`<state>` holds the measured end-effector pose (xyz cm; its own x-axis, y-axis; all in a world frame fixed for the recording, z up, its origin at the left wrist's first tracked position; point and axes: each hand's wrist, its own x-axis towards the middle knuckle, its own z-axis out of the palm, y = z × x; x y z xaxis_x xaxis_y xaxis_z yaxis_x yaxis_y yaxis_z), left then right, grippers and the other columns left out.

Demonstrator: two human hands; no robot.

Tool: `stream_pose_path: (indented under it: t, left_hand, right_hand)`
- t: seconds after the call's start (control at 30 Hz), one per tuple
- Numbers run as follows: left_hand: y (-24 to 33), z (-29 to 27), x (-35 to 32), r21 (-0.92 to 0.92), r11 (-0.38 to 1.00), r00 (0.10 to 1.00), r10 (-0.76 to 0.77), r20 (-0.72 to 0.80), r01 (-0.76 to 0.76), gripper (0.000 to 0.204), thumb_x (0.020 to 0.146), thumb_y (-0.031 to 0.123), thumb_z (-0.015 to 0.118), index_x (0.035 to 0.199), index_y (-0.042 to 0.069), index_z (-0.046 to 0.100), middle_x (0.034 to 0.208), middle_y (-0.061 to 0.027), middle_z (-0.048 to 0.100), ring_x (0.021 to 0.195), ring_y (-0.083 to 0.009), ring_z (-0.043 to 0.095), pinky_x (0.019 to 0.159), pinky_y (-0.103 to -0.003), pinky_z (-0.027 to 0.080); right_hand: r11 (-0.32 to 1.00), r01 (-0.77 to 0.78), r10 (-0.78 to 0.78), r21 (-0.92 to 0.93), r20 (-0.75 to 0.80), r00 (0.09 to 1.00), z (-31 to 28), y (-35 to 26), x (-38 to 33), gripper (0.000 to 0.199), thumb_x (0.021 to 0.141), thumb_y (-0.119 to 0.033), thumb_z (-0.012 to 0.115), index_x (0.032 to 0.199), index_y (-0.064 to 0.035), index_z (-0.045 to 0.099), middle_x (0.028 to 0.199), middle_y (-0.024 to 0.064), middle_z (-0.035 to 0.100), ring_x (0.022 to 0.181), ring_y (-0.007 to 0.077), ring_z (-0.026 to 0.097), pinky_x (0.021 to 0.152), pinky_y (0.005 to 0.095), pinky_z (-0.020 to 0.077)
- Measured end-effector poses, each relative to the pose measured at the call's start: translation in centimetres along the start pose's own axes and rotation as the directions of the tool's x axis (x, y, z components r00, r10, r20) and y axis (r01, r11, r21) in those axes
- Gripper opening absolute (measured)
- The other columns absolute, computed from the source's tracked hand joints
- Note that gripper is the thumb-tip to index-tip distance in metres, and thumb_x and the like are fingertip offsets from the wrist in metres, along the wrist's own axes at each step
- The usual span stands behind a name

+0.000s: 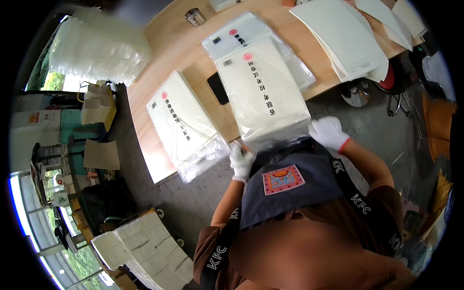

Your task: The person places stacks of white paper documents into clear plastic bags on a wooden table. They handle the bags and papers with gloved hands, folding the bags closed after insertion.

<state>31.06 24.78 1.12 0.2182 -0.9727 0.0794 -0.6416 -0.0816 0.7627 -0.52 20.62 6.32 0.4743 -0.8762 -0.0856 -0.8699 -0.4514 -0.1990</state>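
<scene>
A clear plastic bag with a stack of cream printed sheets inside lies at the table's near edge, its loose end toward me. My left hand, in a white glove, is closed at the left corner of that loose end. On the other side, my right hand, also gloved, grips the bag's right edge with curled fingers. To the left lies a second bagged stack, its loose plastic hanging past the table edge. Behind the middle stack are flat printed clear bags. A black phone sits between the two stacks.
The wooden table also carries a shiny metal cup and large piles of pale sheets. A tall pile of clear plastic rises at the left. Wrapped white stacks stand behind me on the left; a chair is at right.
</scene>
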Motion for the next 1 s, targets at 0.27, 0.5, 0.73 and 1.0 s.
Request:
stream_pose_path:
  t: [0.27, 0.5, 0.73, 1.0]
  left_hand:
    - [-9.2, 2.0, -0.7, -0.585, 0.348, 0.68, -0.388, 0.622, 0.733, 0.054, 0.088, 0.049, 0.058, 0.119, 0.005, 0.054, 0.099, -0.0079, 0.059, 0.093, -0.0159, 0.056, 0.08, -0.032, 0.047]
    - [-5.2, -1.1, 2.7, -0.375, 0.902, 0.956, -0.272, -0.108, 0.215, 0.049, 0.089, 0.01, 0.055, 0.133, -0.007, 0.041, 0.134, -0.0221, 0.046, 0.124, -0.0277, 0.045, 0.104, -0.034, 0.034]
    - [-6.8, -17.8, 4.6, -0.472, 0.877, 0.858, -0.306, -0.413, 0.086, 0.036, 0.094, 0.005, 0.044, 0.128, -0.006, 0.044, 0.112, -0.0156, 0.057, 0.094, -0.0185, 0.058, 0.079, -0.029, 0.05]
    - [-16.3, -18.0, 4.2, 0.371, 0.756, 0.837, -0.431, -0.337, 0.539, 0.054, 0.087, 0.027, 0.046, 0.136, 0.006, 0.039, 0.138, -0.0243, 0.037, 0.127, -0.0381, 0.036, 0.103, -0.043, 0.033]
  right_hand:
    - [0.715, -0.361, 0.33, 0.599, 0.166, 0.929, 5.5, 4.8, -0.8, 0.042, 0.093, -0.043, 0.041, 0.102, -0.0071, 0.062, 0.092, 0.0207, 0.064, 0.088, 0.0386, 0.06, 0.074, 0.0457, 0.0465]
    - [-0.018, -0.172, 0.059, 0.985, 0.172, 0.983, 12.7, -0.4, 7.7, 0.034, 0.091, -0.024, 0.057, 0.117, -0.0016, 0.059, 0.103, 0.0035, 0.065, 0.087, 0.0135, 0.06, 0.079, 0.028, 0.0467]
    - [0.455, -0.125, -0.191, 0.882, 0.234, 0.953, 7.1, -14.4, 21.6, 0.05, 0.083, -0.048, 0.064, 0.079, 0.001, 0.063, 0.067, 0.0062, 0.063, 0.061, 0.0128, 0.057, 0.056, 0.0275, 0.044]
    - [0.589, -0.221, -0.187, 0.777, 0.397, 0.899, 8.9, -19.8, 22.3, 0.034, 0.082, -0.038, 0.064, 0.082, -0.004, 0.07, 0.071, 0.0071, 0.068, 0.057, 0.0126, 0.062, 0.052, 0.0319, 0.048]
